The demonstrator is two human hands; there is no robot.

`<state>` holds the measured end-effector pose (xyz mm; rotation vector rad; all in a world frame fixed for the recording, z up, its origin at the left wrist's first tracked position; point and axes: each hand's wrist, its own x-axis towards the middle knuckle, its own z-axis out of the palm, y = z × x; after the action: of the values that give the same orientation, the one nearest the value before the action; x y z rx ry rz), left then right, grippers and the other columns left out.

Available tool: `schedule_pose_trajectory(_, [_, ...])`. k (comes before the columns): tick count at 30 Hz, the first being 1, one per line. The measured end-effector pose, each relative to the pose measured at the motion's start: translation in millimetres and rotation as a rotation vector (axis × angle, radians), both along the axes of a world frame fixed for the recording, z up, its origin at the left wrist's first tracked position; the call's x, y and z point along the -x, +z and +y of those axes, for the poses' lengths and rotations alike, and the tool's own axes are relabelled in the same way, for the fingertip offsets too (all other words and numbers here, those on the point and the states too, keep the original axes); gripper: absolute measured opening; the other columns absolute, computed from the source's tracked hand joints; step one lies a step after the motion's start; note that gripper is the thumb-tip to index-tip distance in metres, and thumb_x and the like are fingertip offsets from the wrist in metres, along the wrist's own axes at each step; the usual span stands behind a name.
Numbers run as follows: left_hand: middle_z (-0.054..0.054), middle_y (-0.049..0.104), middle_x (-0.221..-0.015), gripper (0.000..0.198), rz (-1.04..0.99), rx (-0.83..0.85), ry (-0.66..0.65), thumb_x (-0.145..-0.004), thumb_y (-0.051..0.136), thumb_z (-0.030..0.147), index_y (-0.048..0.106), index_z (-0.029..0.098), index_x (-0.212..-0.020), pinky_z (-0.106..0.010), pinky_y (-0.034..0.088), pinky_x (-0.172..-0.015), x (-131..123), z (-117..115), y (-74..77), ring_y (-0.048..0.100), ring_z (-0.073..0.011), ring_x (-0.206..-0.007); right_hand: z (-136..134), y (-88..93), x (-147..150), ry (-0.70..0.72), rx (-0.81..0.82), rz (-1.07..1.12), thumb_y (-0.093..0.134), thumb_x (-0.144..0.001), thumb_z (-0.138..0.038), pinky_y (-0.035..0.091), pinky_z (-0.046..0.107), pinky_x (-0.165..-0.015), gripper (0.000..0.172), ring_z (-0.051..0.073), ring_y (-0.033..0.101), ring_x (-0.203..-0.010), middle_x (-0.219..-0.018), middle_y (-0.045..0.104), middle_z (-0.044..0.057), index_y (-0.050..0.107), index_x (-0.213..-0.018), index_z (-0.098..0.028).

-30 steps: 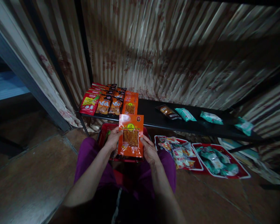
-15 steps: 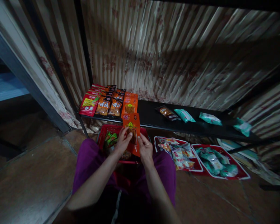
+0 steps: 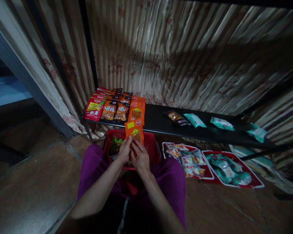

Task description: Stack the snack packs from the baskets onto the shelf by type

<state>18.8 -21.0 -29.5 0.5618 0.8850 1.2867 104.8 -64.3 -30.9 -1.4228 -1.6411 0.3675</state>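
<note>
Between both hands, over the red basket (image 3: 153,146) at my knees, is an orange snack packet (image 3: 134,129) with a yellow patch near its top. My left hand (image 3: 124,151) pinches its lower left edge, thumb on the front. My right hand (image 3: 140,156) is closed on its lower part, fingers curled across the front; they hide the packet's bottom. Just behind, more orange packets (image 3: 136,112) lie overlapped on the black shelf. Green-wrapped snacks (image 3: 116,144) show in the basket's left side.
Left on the shelf (image 3: 156,118) are red packets (image 3: 94,109) and black-and-orange bags (image 3: 109,110). Rightward lie a brown packet (image 3: 176,117) and several mint-green ones (image 3: 194,120). Floor baskets hold white-and-red bags (image 3: 189,162) and green bags (image 3: 226,170). A shelf post (image 3: 89,42) stands at left.
The orange packet has tilted to the left and dropped a little. My right hand has moved left from its right edge onto its lower front, close beside my left hand.
</note>
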Motion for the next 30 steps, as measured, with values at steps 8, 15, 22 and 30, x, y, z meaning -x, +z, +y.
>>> schedule_pose_trajectory(8, [-0.011, 0.071, -0.096, 0.036, -0.188, 0.115, -0.100, -0.075, 0.067, 0.043, 0.064, 0.014, -0.096, -0.040, 0.050, -0.087, 20, 2, 6.5, 0.066, -0.0253, -0.097, 9, 4.0, -28, -0.252, -0.005, 0.373, 0.055, -0.081, -0.045, 0.038, 0.040, -0.101, 0.035, 0.022, 0.056, -0.108, -0.113, 0.066, 0.008, 0.068, -0.105, -0.023])
schedule_pose_trajectory(15, [-0.012, 0.072, -0.094, 0.038, -0.202, 0.171, -0.258, -0.072, 0.071, 0.037, 0.064, 0.012, -0.099, -0.044, 0.051, -0.088, 26, -6, 11.3, 0.065, -0.0290, -0.098, 20, -3.2, -52, -0.235, 0.241, 0.967, 0.071, -0.066, -0.046, 0.053, 0.035, -0.077, 0.042, 0.021, 0.067, -0.085, -0.096, 0.073, 0.003, 0.069, -0.101, -0.023])
schedule_pose_trajectory(22, [-0.012, 0.072, -0.093, 0.033, -0.223, 0.196, -0.318, -0.077, 0.067, 0.033, 0.064, 0.010, -0.100, -0.044, 0.050, -0.090, 26, -8, 12.8, 0.066, -0.0280, -0.098, 17, 8.5, -46, -0.266, 0.295, 1.132, 0.081, -0.052, -0.040, 0.054, 0.034, -0.066, 0.038, 0.018, 0.066, -0.065, -0.076, 0.074, 0.001, 0.073, -0.083, -0.020])
schedule_pose_trajectory(30, [-0.012, 0.072, -0.093, 0.031, -0.210, 0.166, -0.367, -0.074, 0.069, 0.032, 0.066, 0.010, -0.095, -0.044, 0.048, -0.093, 31, -7, 8.7, 0.065, -0.0283, -0.099, 20, 5.5, -48, -0.298, 0.272, 1.199, 0.081, -0.051, -0.035, 0.053, 0.029, -0.060, 0.032, 0.015, 0.064, -0.060, -0.070, 0.073, -0.001, 0.074, -0.079, -0.021])
